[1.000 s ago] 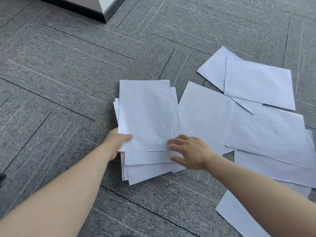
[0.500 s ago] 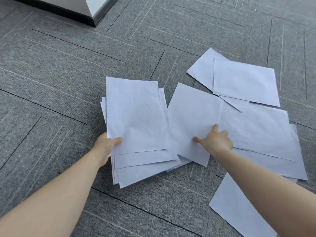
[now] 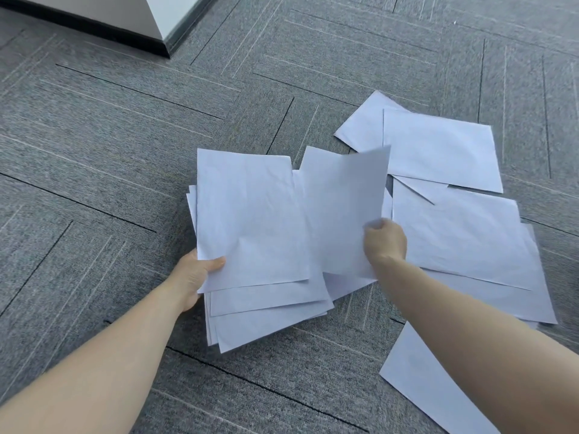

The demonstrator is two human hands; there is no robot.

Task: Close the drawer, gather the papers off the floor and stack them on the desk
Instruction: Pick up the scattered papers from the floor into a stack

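Observation:
A loose pile of white papers (image 3: 250,220) lies on the grey carpet at the centre, its sheets fanned out at the near end. My left hand (image 3: 194,274) grips the pile's near left corner, thumb on top. My right hand (image 3: 383,239) is closed on one white sheet (image 3: 341,208), lifted off the floor and tilted just right of the pile. Several more white sheets (image 3: 457,233) lie overlapping on the carpet to the right. One sheet (image 3: 419,377) lies partly under my right forearm. No drawer or desk top is in view.
Grey carpet tiles (image 3: 125,151) with thin pale lines cover the floor. The dark base of a piece of furniture or wall corner (image 3: 138,29) stands at the top left.
My right hand went from the pile to the sheet beside it, took hold of it and raised it off the carpet toward the pile. My left hand kept its hold.

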